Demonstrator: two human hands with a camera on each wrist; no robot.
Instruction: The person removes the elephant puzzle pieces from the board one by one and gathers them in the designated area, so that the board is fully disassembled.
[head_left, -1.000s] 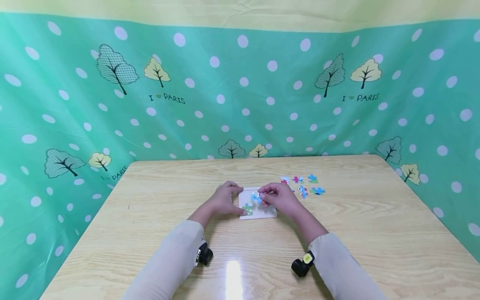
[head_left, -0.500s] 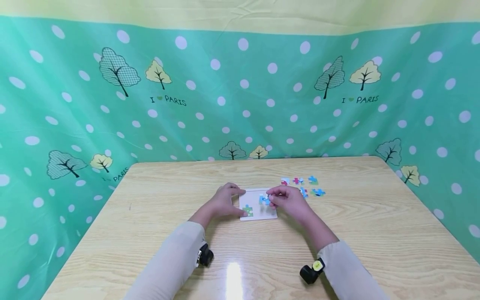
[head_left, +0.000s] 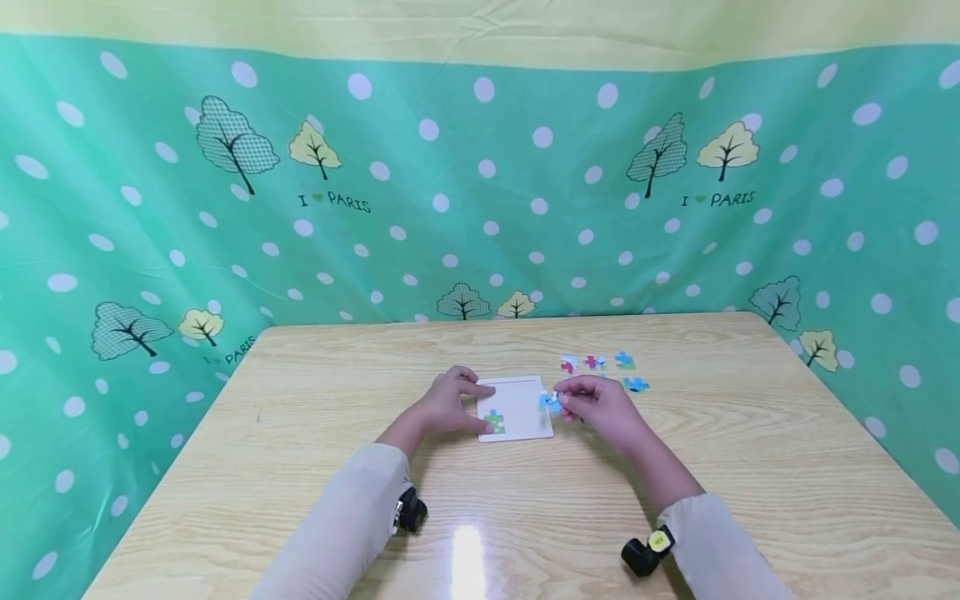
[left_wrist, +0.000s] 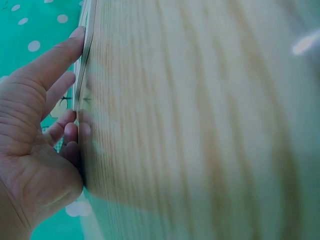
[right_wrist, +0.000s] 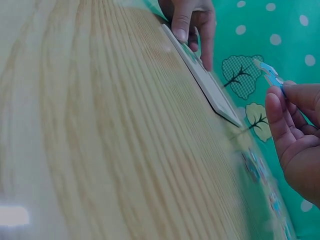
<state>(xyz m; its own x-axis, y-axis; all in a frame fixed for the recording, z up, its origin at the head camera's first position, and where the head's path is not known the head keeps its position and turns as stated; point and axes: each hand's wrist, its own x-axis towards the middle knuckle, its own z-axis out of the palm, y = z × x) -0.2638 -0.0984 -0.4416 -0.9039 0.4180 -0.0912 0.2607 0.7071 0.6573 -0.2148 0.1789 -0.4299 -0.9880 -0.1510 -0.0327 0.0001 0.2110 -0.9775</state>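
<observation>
Between thumb and fingertips, my right hand (head_left: 600,408) pinches a light-blue jigsaw puzzle piece (head_left: 548,402). In the head view the piece overlaps the right edge of a white puzzle tray (head_left: 521,408); the right wrist view has the piece (right_wrist: 271,74) raised above the table. My left hand (head_left: 447,403) rests at the tray's left side, thumb near the lower left corner and forefinger near the upper one, spread apart. A green puzzle piece (head_left: 494,423) with a blue knob lies in the tray's lower left, by that thumb.
Several loose puzzle pieces lie beyond my right hand, among them a red-and-white one (head_left: 569,364), a red one (head_left: 595,362) and a blue one (head_left: 636,384). A wooden table (head_left: 315,375) carries everything, with a green dotted curtain (head_left: 480,208) behind it.
My right hand has moved right with the blue puzzle piece, from over the tray's middle to its right edge. My left hand stays on the tray's left side.
</observation>
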